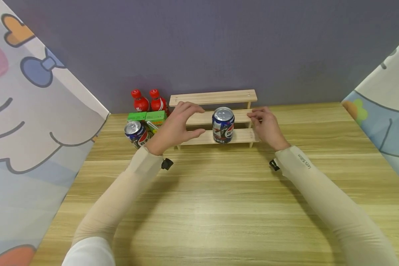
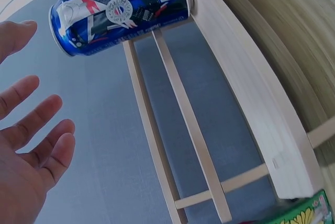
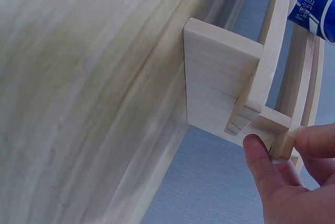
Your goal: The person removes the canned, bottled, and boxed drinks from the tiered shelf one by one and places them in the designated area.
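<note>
A blue Pepsi can (image 1: 223, 125) stands upright on the lowest step of a three-tier wooden shelf (image 1: 199, 138). To its left, my left hand (image 1: 177, 127) is held with thumb and fingers spread, apart from the can. The left wrist view shows those fingers (image 2: 31, 124) relaxed, and a gap between them and the can (image 2: 123, 12). At the shelf's right end, my right hand (image 1: 267, 125) pinches the tip of the middle board. In the right wrist view, thumb and fingers (image 3: 261, 164) lie on either side of that board end (image 3: 282, 143).
Left of the shelf stand two red-capped bottles (image 1: 140, 101), green boxes (image 1: 156, 116) and a second Pepsi can (image 1: 137, 133), partly behind my left hand. A grey wall (image 1: 203, 48) rises behind. Printed panels (image 1: 36, 111) flank the wooden table (image 1: 212, 207).
</note>
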The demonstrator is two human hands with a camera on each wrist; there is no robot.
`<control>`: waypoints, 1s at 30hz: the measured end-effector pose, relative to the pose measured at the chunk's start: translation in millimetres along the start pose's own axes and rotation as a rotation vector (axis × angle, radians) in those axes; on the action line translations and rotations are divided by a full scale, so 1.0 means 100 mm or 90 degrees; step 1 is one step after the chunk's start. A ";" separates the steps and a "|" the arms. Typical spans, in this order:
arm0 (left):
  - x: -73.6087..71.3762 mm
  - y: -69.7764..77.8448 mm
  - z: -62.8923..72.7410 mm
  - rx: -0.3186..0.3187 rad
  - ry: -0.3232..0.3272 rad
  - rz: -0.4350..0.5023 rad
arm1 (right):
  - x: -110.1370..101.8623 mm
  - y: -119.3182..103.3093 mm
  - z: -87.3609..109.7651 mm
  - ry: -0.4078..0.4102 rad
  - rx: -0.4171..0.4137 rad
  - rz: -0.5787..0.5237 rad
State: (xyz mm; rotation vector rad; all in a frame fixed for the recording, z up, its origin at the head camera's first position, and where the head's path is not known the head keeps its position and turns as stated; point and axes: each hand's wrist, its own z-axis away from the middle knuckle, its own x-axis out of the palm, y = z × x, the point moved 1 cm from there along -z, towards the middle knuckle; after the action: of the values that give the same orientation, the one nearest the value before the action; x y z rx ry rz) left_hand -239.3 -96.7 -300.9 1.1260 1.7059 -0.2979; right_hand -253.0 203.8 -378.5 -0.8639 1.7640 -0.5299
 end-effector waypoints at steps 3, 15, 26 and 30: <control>0.02 0.02 -0.03 0.002 -0.002 0.000 | 0.00 0.00 0.00 0.001 -0.001 0.001; 0.17 0.04 -0.15 -0.005 -0.005 0.010 | 0.00 -0.01 0.00 0.003 0.003 -0.003; 0.30 0.06 -0.28 -0.020 -0.039 0.012 | 0.00 -0.01 0.00 -0.003 0.010 0.007; 0.34 0.07 -0.32 -0.014 -0.043 0.015 | 0.00 -0.01 0.00 -0.002 0.010 0.002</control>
State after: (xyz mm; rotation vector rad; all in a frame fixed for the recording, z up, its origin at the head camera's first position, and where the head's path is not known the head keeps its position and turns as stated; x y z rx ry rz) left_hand -254.5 -53.9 -313.4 1.1077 1.6315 -0.2991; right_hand -252.7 202.8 -377.6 -0.8500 1.7564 -0.5387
